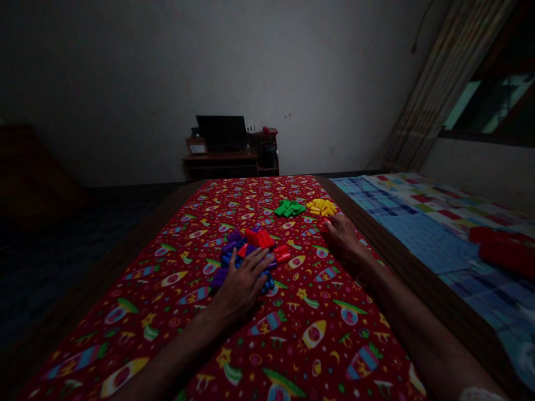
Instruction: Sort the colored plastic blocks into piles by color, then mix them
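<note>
A mixed pile of small tube-like plastic pieces, with purple pieces (219, 278), red pieces (259, 238) and blue pieces (227, 258), lies near the middle of the table. My left hand (243, 279) rests over the near side of this pile, palm down with the fingers apart, hiding part of it. To the right, my right hand (343, 234) is closed, with a red plastic piece (326, 223) showing at its fingertips. Just beyond that hand sits a heap of yellow pieces (321, 208). Left of the yellow heap is a heap of green pieces (290, 209).
A red patterned cloth (251, 362) covers the long table, whose brown edge (418, 301) shows on the right. Alongside is a surface with blue checked bedding (401, 228) and a red cloth item (504, 250). A desk with a monitor (223, 133) stands against the wall.
</note>
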A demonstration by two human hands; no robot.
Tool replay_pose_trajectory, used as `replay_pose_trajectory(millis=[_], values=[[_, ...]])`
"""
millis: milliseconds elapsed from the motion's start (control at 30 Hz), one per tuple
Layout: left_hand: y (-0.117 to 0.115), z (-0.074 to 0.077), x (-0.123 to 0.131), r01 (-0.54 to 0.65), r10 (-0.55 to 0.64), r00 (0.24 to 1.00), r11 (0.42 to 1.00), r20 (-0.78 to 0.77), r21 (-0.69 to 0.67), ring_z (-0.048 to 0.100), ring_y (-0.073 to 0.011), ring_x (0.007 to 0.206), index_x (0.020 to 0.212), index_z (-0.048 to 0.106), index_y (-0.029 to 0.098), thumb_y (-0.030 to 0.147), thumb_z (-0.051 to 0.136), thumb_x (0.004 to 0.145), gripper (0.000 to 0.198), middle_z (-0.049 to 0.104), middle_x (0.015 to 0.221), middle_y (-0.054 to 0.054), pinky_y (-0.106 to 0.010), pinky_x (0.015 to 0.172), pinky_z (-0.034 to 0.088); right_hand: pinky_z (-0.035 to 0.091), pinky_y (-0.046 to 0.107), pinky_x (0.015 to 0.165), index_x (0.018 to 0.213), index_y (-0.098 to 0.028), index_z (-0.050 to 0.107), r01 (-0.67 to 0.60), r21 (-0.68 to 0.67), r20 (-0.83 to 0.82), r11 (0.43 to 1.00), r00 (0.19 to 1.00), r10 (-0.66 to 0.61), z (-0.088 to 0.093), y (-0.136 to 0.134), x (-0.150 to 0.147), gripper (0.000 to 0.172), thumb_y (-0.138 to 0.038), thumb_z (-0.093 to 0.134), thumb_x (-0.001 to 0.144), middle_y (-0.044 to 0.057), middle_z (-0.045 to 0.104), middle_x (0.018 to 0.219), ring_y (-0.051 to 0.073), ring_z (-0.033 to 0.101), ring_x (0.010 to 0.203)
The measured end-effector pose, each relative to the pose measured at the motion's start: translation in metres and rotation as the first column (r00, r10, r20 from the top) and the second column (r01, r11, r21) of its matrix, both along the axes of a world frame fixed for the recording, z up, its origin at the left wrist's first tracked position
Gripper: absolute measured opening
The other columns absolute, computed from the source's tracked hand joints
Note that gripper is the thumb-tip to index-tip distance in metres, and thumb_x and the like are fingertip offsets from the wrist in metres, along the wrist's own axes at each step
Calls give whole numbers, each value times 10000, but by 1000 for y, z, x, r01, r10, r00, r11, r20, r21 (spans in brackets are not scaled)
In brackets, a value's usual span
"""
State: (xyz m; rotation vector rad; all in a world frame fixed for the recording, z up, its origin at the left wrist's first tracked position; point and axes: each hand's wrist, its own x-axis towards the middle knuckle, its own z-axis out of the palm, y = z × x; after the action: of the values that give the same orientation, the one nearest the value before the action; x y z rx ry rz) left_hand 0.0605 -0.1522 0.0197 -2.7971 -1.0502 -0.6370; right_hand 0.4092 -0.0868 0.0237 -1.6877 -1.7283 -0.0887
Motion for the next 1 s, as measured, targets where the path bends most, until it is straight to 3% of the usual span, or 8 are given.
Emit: replay_pose_trajectory(millis=[167, 300, 433, 500, 567, 633, 833, 1000], values=[[29, 10, -29, -197, 190, 953, 980, 237, 5, 425, -229, 1347, 1372, 459, 224, 323, 235, 990, 453, 510, 1427, -95, -574, 1170, 75, 450, 329, 758, 929, -149, 699, 121, 128, 84, 984, 988, -133, -3, 3, 17, 217, -267, 541, 837, 134, 664, 947, 229, 583, 851], [55, -2, -53, -310, 353, 876, 934, 329, -177, 451, -248, 1327, 1329, 499, 162, 428, 206, 950, 547, 521, 1410, -125, -524, 1149, 254, 472, 303, 758, 960, -157, 705, -133, 96, -3, 986, 991, 134, 2, 0, -25, 235, -272, 510, 897, 107, 690, 909, 203, 621, 831], [61, -16, -63, -352, 515, 793, 823, 325, -446, 470, -253, 1316, 1338, 490, 95, 502, 156, 906, 681, 539, 1388, -148, -446, 1120, 354, 473, 319, 863, 1193, -157, 632, -592, -20, 18, 806, 806, 592, 2, -18, -88, 336, -306, 549, 903, 141, 654, 1166, 220, 609, 1038], [58, -17, -63, -338, 526, 790, 803, 315, -491, 469, -256, 1318, 1348, 486, 87, 524, 156, 899, 708, 540, 1389, -145, -442, 1130, 340, 465, 316, 875, 1221, -167, 620, -721, -94, 36, 686, 687, 726, 1, -27, -108, 340, -275, 540, 909, 139, 638, 1204, 218, 595, 1071], [55, -16, -62, -315, 506, 801, 811, 320, -493, 473, -255, 1315, 1350, 488, 88, 542, 165, 894, 720, 543, 1388, -141, -438, 1133, 336, 468, 281, 816, 1193, -179, 639, -762, -146, -4, 631, 639, 769, 0, -32, -115, 311, -218, 514, 911, 107, 677, 1107, 189, 622, 969], [55, -16, -62, -308, 496, 804, 819, 328, -484, 491, -258, 1299, 1329, 510, 99, 557, 170, 888, 722, 557, 1373, -138, -443, 1123, 350, 458, 248, 729, 1136, -170, 664, -730, -160, -49, 665, 679, 733, 0, -30, -107, 282, -197, 527, 890, 74, 702, 963, 159, 626, 817], [61, -19, -64, -304, 495, 803, 819, 331, -487, 543, -273, 1242, 1281, 555, 114, 603, 184, 855, 747, 610, 1309, -136, -447, 1090, 391, 416, 258, 700, 1062, -120, 673, -324, -66, 67, 944, 942, 328, 10, -6, -43, 287, -225, 599, 806, 101, 705, 915, 179, 598, 771], [60, -17, -63, -300, 493, 803, 820, 334, -488, 549, -274, 1235, 1280, 555, 128, 589, 204, 856, 717, 608, 1315, -131, -457, 1085, 390, 389, 261, 665, 910, -130, 706, 22, -104, 181, 994, 983, -3, 5, 7, -1, 262, -187, 457, 855, 114, 702, 851, 191, 596, 749]])
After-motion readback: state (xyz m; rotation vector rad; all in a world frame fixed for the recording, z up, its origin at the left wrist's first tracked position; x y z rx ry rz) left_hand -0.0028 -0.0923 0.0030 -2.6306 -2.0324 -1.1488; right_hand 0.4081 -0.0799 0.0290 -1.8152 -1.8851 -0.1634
